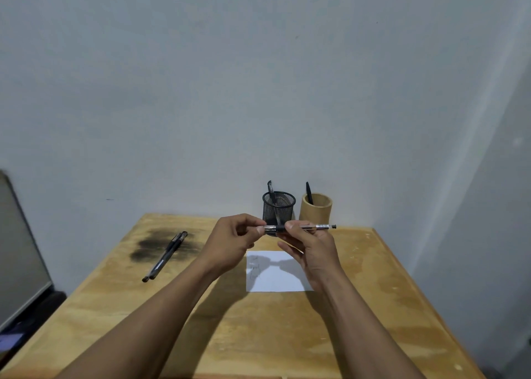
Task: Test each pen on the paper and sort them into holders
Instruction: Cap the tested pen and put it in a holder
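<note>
Item: clear-barrelled pen with black grip (298, 227), held level in the air above the small white sheet of paper (277, 272), just in front of the holders.

Left hand (232, 242): fingertips pinched on the pen's left end, where a cap or tip would sit; which of the two, and whether it is coming off or going on, cannot be told.

Right hand (311, 248): thumb and forefinger closed on the black grip, remaining fingers loosely spread beneath.

Paper: lies on the worn yellowish plywood table (388, 307), partly shaded by the hands. Faint scribbles along its left side suggest some testing is done.

Black wire-mesh cup holder (278, 206): behind the paper, at the table's far edge; one dark pen (271, 190) stands in it.

Tan cylindrical bamboo-like holder (316, 210): just right of the mesh cup; one black pen (309, 192) stands in it.

Two dark capped pens (165, 256): side by side, well left of the paper, across a black scorch-like stain (149, 248).

Progress, judged: two pens sorted, one in hand, two waiting; roughly the midpoint.

Unclear: scribble detail, sorting rule, the grey object (17, 252) cut off at the left edge.
</note>
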The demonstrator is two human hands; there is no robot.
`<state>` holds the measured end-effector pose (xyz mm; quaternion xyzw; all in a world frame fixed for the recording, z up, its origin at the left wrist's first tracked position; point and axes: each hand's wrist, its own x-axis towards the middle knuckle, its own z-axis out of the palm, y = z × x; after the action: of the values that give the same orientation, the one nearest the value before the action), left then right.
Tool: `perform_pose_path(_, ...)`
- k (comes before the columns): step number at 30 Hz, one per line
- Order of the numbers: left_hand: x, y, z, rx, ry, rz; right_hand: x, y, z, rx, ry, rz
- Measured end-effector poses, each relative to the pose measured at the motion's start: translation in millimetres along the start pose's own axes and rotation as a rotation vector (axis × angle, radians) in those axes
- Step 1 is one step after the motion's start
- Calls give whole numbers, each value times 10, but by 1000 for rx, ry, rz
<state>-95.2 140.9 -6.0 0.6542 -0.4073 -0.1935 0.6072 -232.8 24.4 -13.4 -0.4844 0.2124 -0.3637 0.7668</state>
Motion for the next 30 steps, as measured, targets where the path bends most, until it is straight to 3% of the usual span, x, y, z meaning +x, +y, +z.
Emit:
perform_pose_path(10, -15, 29, 89, -45, 96, 9, 23, 23, 22, 57, 13, 13)
perform_pose_path(16, -16, -30, 87, -43, 90, -28, 1, -69, 20, -31, -46, 48)
perform_pose_path(22, -29, 8, 91, -154, 92, -88, -23, -118, -40, 67, 9, 72)
perform_pose_path(30, 1, 162, -1, -121, 108, -55, -14, -371, -211, -391, -64, -29)
